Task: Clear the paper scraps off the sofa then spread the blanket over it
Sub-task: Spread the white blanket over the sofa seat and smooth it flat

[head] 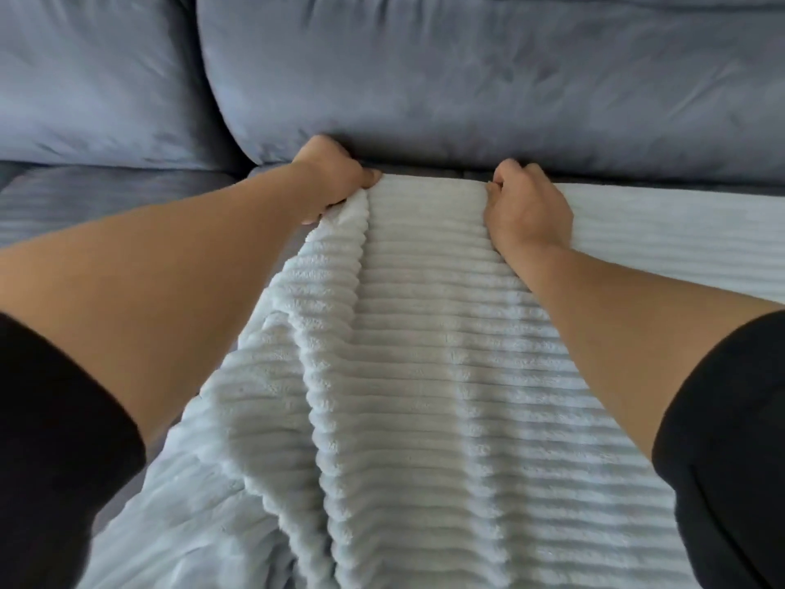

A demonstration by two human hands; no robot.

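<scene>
Now my left hand (335, 176) and right hand (526, 206) each grip the blanket's (424, 333) edge just below the back cushion (467, 78).

The blanket (424, 333) is pale, plush ribbed fleece; the sofa (467, 78) is grey-blue velvety cloth with a soft sheen.

The blanket (424, 354) lies on the sofa seat (106, 197), filling the centre and bottom of the frame and reaching the right edge. Bare seat shows at middle left. Two back cushions stand behind the seat: one upper left (85, 78), one from top centre to upper right (467, 78). The left hand (335, 172) and, to its right, the right hand (526, 206) grip the blanket's far edge just before the larger cushion.
</scene>
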